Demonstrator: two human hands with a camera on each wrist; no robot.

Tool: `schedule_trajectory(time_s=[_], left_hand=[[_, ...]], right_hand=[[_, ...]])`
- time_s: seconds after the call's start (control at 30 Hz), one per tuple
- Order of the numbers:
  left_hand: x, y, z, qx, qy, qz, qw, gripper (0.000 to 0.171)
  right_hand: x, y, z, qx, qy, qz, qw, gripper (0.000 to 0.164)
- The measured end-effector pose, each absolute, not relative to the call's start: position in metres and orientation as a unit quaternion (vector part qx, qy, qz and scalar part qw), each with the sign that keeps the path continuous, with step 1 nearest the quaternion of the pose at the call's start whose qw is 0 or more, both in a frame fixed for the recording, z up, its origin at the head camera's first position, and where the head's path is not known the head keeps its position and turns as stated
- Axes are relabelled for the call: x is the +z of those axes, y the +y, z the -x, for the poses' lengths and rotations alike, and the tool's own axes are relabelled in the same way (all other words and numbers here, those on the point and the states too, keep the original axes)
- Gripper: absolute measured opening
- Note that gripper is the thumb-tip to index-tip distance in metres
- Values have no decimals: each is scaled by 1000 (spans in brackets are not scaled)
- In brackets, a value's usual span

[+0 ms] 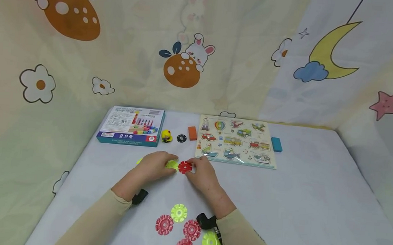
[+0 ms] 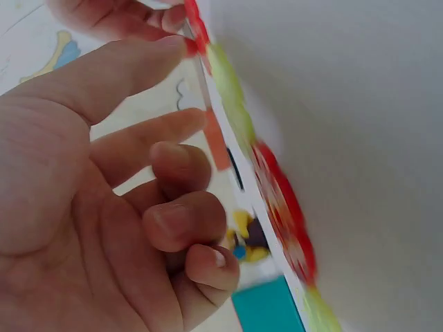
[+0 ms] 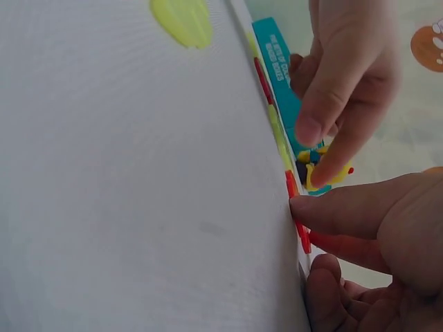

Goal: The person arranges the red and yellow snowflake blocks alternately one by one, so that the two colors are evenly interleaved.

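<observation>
My right hand (image 1: 206,175) pinches a red notched plastic disc (image 1: 185,167) between thumb and forefinger, low at the table. That disc meets a yellow-green notched disc (image 1: 171,164) on its left. Over the yellow-green disc, my left hand (image 1: 151,167) holds thumb and forefinger apart, the other fingers loosely bent. In the left wrist view the row runs on to another red disc (image 2: 285,211) and a further yellow-green disc (image 2: 322,315). From the head, the left hand hides that second red disc. Several loose red and yellow-green discs (image 1: 179,213) lie nearer the body.
Along the back stand a boxed set (image 1: 130,127), a yellow duck figure (image 1: 166,136), a black round chip (image 1: 181,138), an orange block (image 1: 192,133), a wrapped vehicle picture board (image 1: 238,141) and a blue block (image 1: 276,144). A patterned cloth (image 1: 240,91) hangs behind the table.
</observation>
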State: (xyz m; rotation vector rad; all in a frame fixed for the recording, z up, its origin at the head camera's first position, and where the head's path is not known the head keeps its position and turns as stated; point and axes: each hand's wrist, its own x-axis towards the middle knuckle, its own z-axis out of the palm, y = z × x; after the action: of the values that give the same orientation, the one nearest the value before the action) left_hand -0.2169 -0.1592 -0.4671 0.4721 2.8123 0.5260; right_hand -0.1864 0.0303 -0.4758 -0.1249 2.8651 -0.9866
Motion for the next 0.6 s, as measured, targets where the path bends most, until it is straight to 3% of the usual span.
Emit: schedule_trajectory(time_s=[0.6], left_hand=[[-476, -138, 217, 194, 951, -209, 119, 53]], right_hand=[[-471, 43, 182, -322, 937, 105, 82, 45]])
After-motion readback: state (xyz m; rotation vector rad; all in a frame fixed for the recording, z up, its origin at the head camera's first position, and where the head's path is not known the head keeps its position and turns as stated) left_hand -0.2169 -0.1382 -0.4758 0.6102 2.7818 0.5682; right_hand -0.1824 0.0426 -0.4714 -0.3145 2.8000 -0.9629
